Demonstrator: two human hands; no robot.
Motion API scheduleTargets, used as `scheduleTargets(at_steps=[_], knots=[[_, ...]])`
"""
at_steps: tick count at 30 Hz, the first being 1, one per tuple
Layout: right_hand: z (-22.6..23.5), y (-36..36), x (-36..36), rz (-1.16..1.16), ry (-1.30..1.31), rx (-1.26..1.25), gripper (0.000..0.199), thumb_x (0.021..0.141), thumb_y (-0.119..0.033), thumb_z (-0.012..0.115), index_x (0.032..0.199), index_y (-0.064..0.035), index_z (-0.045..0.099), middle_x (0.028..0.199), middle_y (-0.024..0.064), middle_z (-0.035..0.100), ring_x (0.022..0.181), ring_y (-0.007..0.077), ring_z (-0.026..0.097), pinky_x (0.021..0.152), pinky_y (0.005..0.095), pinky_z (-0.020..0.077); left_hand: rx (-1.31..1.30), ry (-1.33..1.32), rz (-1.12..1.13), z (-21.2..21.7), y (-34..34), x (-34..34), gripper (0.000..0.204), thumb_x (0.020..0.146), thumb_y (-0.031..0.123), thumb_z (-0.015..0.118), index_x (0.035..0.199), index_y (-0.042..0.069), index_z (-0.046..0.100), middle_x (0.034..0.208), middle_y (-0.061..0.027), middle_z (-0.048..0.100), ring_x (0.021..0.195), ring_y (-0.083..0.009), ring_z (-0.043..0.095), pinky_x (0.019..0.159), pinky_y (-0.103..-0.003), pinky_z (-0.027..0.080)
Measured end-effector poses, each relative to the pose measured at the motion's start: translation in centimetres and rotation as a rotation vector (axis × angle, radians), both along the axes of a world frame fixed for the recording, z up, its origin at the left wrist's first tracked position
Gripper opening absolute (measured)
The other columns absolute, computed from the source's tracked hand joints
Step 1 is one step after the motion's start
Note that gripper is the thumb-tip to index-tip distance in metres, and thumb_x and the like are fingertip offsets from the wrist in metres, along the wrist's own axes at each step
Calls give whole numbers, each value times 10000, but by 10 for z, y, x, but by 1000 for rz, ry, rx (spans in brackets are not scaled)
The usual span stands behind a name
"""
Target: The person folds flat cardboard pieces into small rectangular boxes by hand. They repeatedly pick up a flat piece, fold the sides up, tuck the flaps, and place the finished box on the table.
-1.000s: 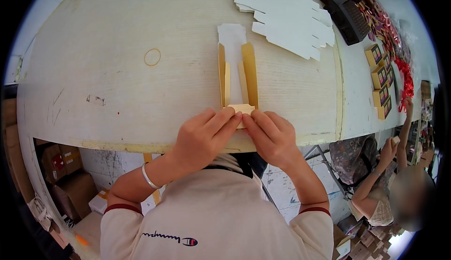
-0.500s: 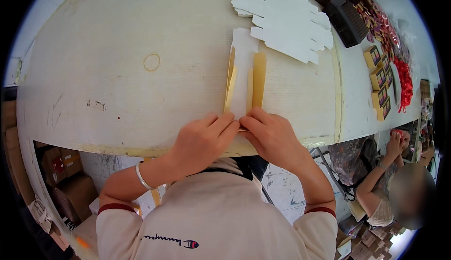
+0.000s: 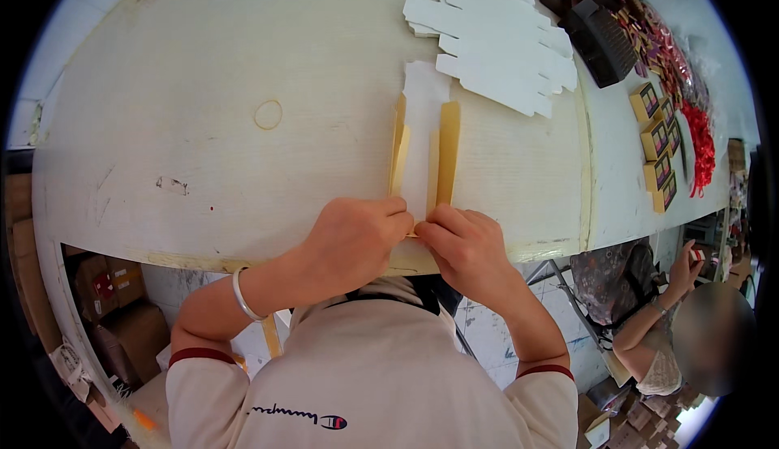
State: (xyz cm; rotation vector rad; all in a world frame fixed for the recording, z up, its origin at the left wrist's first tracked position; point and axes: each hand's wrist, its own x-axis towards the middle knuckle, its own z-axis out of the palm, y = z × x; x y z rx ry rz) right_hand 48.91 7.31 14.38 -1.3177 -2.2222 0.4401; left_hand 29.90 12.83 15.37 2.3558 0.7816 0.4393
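A partly folded carton [image 3: 427, 116], white inside with gold side walls standing up, lies lengthwise in front of me near the table edge. At its near end my left hand [image 3: 355, 236] is closed, fingertips pinching the left corner. My right hand [image 3: 466, 243] pinches the right corner, its thumb and fingers pressed together close to the left fingertips. The fingers hide most of that near edge. Beyond the carton, the far flap lies flat on the table. Farther right rests a stack of flat white carton blanks [image 3: 505, 47] with cut tabs.
A rubber band [image 3: 268, 114] lies on the table [image 3: 324, 60] to the left. Beyond a seam at right are a dark tray [image 3: 599, 42], small gold boxes [image 3: 656, 142] and red ribbon-like strips [image 3: 699, 147]. A co-worker [image 3: 649, 335] sits at right, holding up something small, red and white.
The table and its things sit slightly lower in view. My hands still grip the carton's near end, fingers slightly shifted. The co-worker's visible hand is raised a little, holding the small item.
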Motion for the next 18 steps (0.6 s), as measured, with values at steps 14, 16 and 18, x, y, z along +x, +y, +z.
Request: scheduleTargets(at_steps=[14, 16, 18], knots=[[47, -56, -12, -155, 104, 265, 531, 652, -14, 635, 1180, -58, 662, 1264, 160, 578, 716, 225, 600, 626, 329, 506, 214, 208, -315, 69, -13, -53, 125, 713, 156, 740, 798, 82, 686, 902, -4, 642, 873, -190, 561, 752, -319, 468], [61, -42, 8, -217, -165, 310, 517, 655, 29, 604, 1161, -60, 661, 1314, 192, 528, 1059, 325, 554, 867, 401, 473, 171, 111, -344, 86, -16, -61, 142, 714, 175, 743, 805, 80, 688, 958, -18, 648, 901, -210, 563, 818, -357, 455], [66, -31, 9, -96, -275, 216, 392, 696, 10, 643, 1083, -52, 660, 1339, 172, 515, 1134, 335, 522, 951, 412, 426, 149, 73, -367, 89, -17, -69, 171, 711, 196, 748, 818, 78, 688, 999, -24, 648, 931, -223, 561, 859, -385, 447]])
